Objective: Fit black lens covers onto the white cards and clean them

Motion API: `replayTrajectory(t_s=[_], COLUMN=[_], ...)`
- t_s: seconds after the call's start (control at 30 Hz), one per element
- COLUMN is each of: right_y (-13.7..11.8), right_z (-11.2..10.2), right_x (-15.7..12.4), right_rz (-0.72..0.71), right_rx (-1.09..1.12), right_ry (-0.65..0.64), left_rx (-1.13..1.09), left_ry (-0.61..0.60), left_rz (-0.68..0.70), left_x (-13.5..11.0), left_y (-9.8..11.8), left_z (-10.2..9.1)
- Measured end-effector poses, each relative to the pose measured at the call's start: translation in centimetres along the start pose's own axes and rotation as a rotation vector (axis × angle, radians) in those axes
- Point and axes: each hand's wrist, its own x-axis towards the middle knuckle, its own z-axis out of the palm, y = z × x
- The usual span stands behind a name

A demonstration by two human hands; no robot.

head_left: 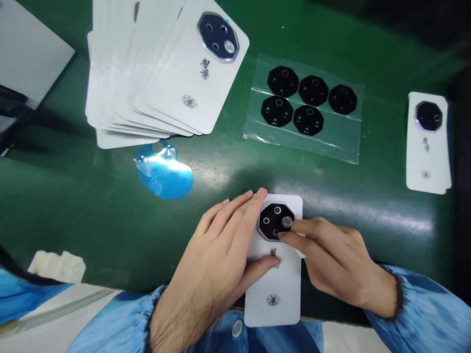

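A white phone back panel [287, 282] lies upright before me at the bench's front edge, with dark lettering and a round emblem. Near its top sits an octagonal black camera plate [271, 223] with ring-shaped holes and a silver rim. My left hand [222, 250] rests flat along the panel's left side, fingers stretched out and thumb across the panel. At the plate's right side, the fingertips of my right hand [336, 262] are drawn together by a round grey disc [286, 222]. A small white edge shows under that hand; what the fingers grip is hidden.
A fanned stack of white panels [165, 73] lies at the upper left. Beside it are blue film pieces [165, 174]. A clear plastic sheet [331, 142] bears several black octagonal pieces [282, 82]. More white panels [427, 159] lie at the right on the green bench [91, 206].
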Motion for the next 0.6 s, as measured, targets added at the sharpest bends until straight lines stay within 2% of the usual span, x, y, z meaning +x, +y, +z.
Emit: replayTrajectory(t_s=[0.07,0.2,0.37,0.43,0.6], right_y=[0.3,1.7,4.2,4.7,4.7], right_z=[-0.8,-2.0,-1.7,-1.6,-1.7], right_x=[-0.2,-0.7,-1.0,-1.1,-1.0], right_rz=[0.137,0.386,0.65,0.691,0.73], right_rx=[0.057,0.139,0.335,0.375,0.36], right_ry=[0.074,0.376,0.66,0.718,0.75], left_rx=[-0.002,0.002,0.001,0.001,-0.012], left_ry=[-0.01,-0.029,-0.052,-0.056,-0.058], left_rz=[-0.006,-0.029,-0.06,-0.072,-0.087], left_x=[0.0,-0.1,-0.1,-0.1,-0.1], left_y=[0.0,0.0,0.0,0.1,0.1], left_z=[0.0,-0.1,-0.2,-0.2,-0.2])
